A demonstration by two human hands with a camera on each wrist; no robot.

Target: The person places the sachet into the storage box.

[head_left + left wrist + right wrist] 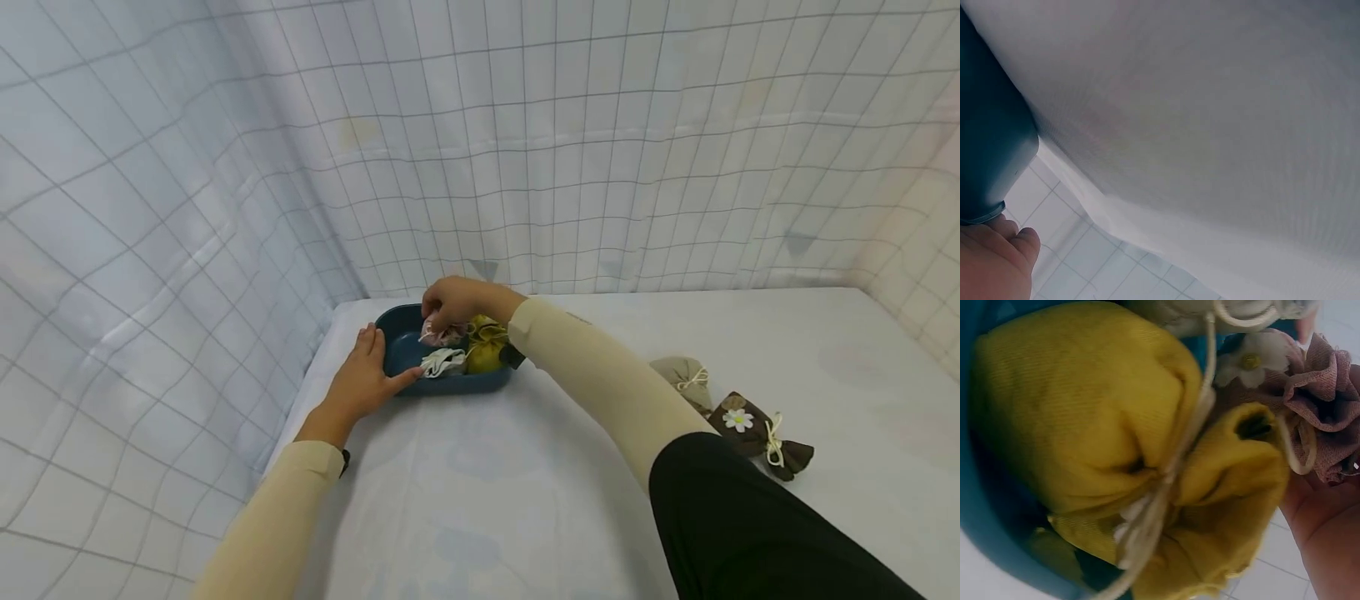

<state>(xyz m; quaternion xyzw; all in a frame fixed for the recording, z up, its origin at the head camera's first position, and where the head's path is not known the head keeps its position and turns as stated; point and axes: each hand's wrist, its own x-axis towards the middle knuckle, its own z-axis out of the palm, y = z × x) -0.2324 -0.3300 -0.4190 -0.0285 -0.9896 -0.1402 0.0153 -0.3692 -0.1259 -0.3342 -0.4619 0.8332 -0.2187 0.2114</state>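
At the blue tub (pixel 450 386): right hand (pixel 468 298) pinching the pink pouch (pixel 448 336)

Fingers first. From my end, the right fingers are curled and grasping the pink pouch by its ruffled neck; a cord (pixel 1312 453) loops there, and a white flower (pixel 1250 360) seems fixed to the body. Pouch is in or just over the tub; can't tell if it touches bottom. Left hand (pixel 362 375): not gripping, fingers straight along the left rim, thumb over the front rim; steadying, I'd guess.

Handling, my call: cloth, so soft, not slippery, hard to break, probably light, though contents are hidden. I'd take hold at the gathered neck, full pinch, and avoid the cord loop and flower, since either could snag or tug loose.

Outward: yellow pouch (pixel 486 357) at the tub's right end, white pouch (pixel 444 362) by the front wall. Well apart to the right, on the white table (pixel 465 475): beige pouch (pixel 682 373) and dark brown pouch (pixel 750 427), both partly behind the right sleeve (pixel 622 375). Gridded curtain (pixel 480 167) behind.
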